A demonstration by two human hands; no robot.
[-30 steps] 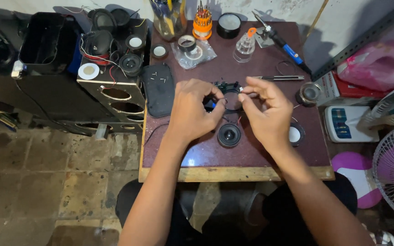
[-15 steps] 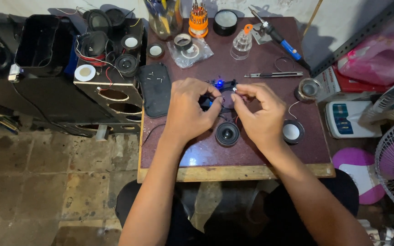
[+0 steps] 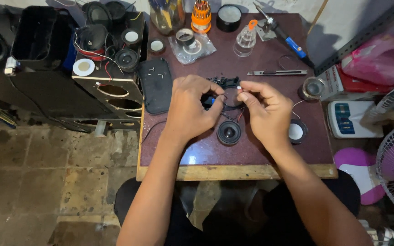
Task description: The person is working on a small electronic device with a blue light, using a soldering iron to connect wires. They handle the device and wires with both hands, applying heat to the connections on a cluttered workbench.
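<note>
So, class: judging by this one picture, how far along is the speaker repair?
Done: the black cover is off, its screws lying on it, and a small speaker driver sits loose on the table. In hand: the left hand and right hand pinch a small black wired part. Left: nothing is reassembled yet.

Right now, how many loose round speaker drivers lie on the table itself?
2: one speaker between the left hand and right hand, one white-faced driver right of the right hand. Others may be hidden.

A small electronics repair workshop: a soldering iron (image 3: 282,33) and screwdriver set (image 3: 201,15) lie beyond the fingers, loose speaker drivers (image 3: 229,132) beneath them, gutted speaker cabinets (image 3: 110,86) to their left.
</note>
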